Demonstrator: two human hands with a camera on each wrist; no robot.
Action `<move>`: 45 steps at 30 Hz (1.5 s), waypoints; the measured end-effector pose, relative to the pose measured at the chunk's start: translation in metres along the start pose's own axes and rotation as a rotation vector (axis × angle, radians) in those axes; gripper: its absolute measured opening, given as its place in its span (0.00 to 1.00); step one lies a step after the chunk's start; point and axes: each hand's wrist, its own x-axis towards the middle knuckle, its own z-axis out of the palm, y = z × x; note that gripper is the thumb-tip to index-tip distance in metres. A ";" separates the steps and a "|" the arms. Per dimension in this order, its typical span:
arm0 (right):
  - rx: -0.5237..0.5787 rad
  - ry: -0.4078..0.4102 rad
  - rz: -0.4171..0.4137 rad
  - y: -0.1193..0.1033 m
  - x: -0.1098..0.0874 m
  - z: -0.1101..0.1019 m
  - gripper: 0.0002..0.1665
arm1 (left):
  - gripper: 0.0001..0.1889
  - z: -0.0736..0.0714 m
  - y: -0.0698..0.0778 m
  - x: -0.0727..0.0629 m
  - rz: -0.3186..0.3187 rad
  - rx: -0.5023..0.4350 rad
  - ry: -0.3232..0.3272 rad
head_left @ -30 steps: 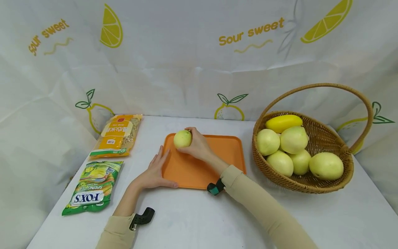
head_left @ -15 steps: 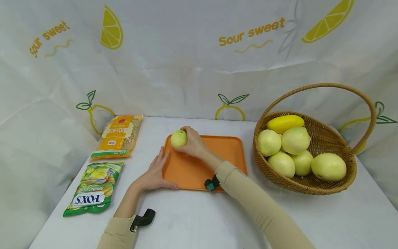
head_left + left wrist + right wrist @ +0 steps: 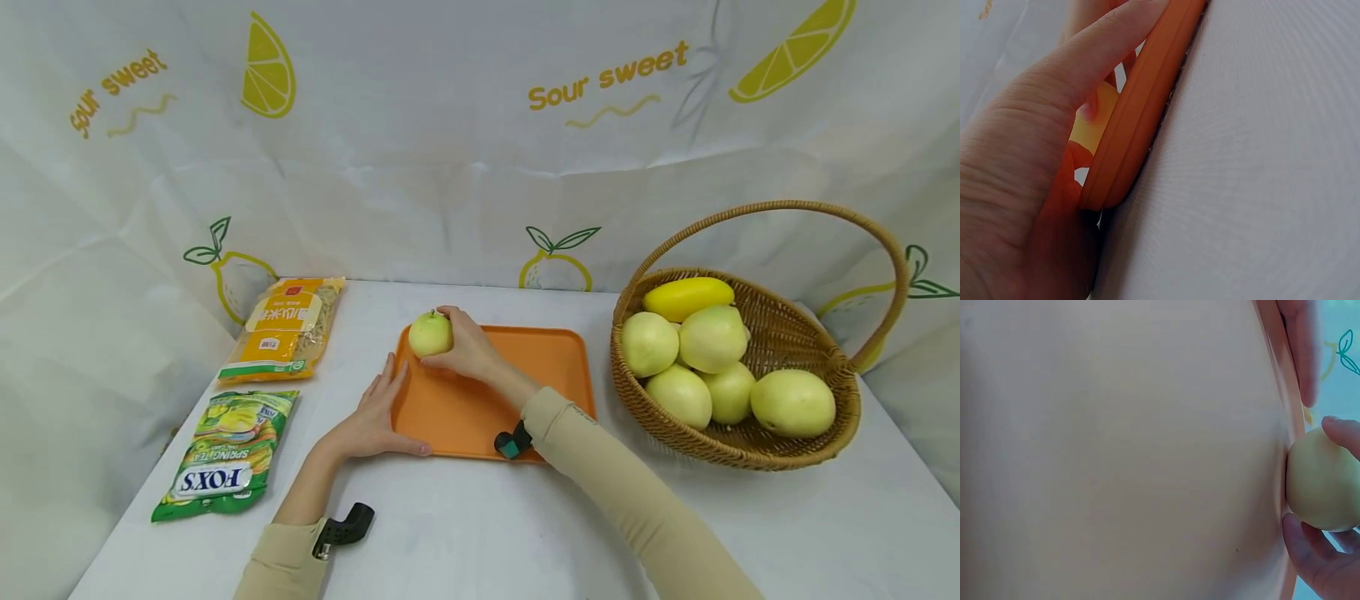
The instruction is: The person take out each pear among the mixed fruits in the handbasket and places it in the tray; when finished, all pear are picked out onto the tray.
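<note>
A round yellow-green apple (image 3: 431,334) with a short stem is at the far left corner of the orange tray (image 3: 491,400). My right hand (image 3: 471,350) grips it from the right side, its thumb and fingers around the fruit; the right wrist view shows the apple (image 3: 1324,484) against the tray surface. My left hand (image 3: 367,421) rests at the tray's left side, fingers straight along that edge and thumb at the front left corner. In the left wrist view the thumb of my left hand (image 3: 1029,125) lies along the tray rim (image 3: 1135,125).
A wicker basket (image 3: 795,342) with a tall handle stands on the right. It holds several pale green fruits (image 3: 792,402) and a smooth yellow one (image 3: 688,298). On the left lie a yellow food packet (image 3: 283,329) and a green FOX'S bag (image 3: 225,454).
My right hand has carried the apple a little to the left, to the tray's far left corner; it stays almost still over the last half second. The left hand has not moved.
</note>
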 end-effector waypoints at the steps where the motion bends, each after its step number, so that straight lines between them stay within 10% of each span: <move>1: 0.004 0.000 0.005 0.000 -0.001 0.000 0.51 | 0.69 0.000 0.000 0.000 -0.001 -0.001 0.000; 35: 0.097 0.024 0.048 0.005 -0.012 -0.006 0.52 | 0.69 0.000 -0.001 0.000 0.023 0.001 0.012; 45: 0.224 0.090 0.053 0.003 -0.042 -0.024 0.32 | 0.69 0.001 -0.002 0.000 0.019 0.008 0.006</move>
